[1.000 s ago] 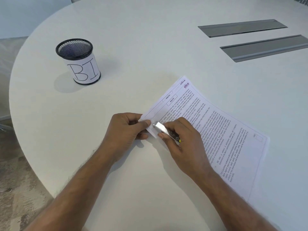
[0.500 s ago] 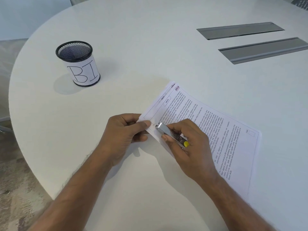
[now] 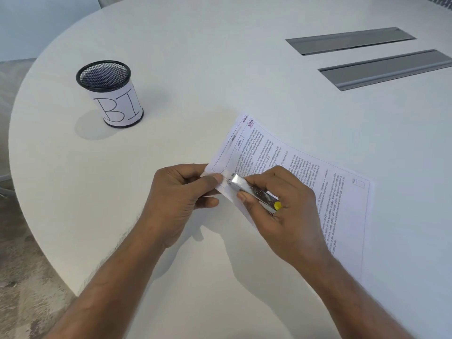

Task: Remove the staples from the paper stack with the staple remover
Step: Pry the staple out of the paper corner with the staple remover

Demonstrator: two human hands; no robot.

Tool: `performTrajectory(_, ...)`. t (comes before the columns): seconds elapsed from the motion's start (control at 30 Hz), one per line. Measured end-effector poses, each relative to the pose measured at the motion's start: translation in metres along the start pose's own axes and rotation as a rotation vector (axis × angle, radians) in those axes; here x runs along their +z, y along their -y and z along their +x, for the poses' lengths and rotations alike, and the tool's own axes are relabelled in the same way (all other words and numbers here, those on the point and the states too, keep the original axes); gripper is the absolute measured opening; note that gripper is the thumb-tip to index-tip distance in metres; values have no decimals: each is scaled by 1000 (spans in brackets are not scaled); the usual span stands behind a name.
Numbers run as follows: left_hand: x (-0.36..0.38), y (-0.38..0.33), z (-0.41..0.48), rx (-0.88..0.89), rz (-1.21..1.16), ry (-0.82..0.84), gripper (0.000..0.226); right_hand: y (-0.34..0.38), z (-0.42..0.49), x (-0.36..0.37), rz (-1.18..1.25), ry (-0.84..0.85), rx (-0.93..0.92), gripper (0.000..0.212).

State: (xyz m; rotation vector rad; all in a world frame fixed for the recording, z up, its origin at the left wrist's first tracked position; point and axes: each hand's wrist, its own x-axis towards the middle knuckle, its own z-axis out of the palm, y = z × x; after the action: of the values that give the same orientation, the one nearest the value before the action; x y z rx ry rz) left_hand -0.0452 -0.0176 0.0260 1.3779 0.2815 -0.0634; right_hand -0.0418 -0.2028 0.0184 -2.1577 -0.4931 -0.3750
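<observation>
A printed paper stack (image 3: 315,182) lies on the white round table (image 3: 220,69), its near-left corner lifted a little. My left hand (image 3: 182,199) pinches that corner between thumb and fingers. My right hand (image 3: 281,206) grips a silver metal staple remover (image 3: 252,190) with a yellow end. The remover's tip rests on the paper right beside my left thumb. The staple itself is too small to make out.
A black mesh pen cup (image 3: 110,94) with a paper label reading "BI" stands at the left. Two grey metal cable slots (image 3: 367,55) are set into the table at the far right. The table's curved edge (image 3: 36,204) runs down the left, with floor beyond.
Both hands and the paper corner stay together. The paper stack has turned slightly, and my right hand has tilted, showing more of the remover's yellow end.
</observation>
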Motion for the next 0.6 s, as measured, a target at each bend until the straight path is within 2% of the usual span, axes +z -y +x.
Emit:
performTrajectory(0.23,5,2,1,11,86,-2,20,13,9,-2,-121,28,11,13)
performTrajectory(0.4,6,2,0,-31,58,12,20,15,12,-4,-144,62,58,19)
performTrajectory(0.6,7,1,-1,-63,16,-22,20,6,8,2,-115,79,36,16)
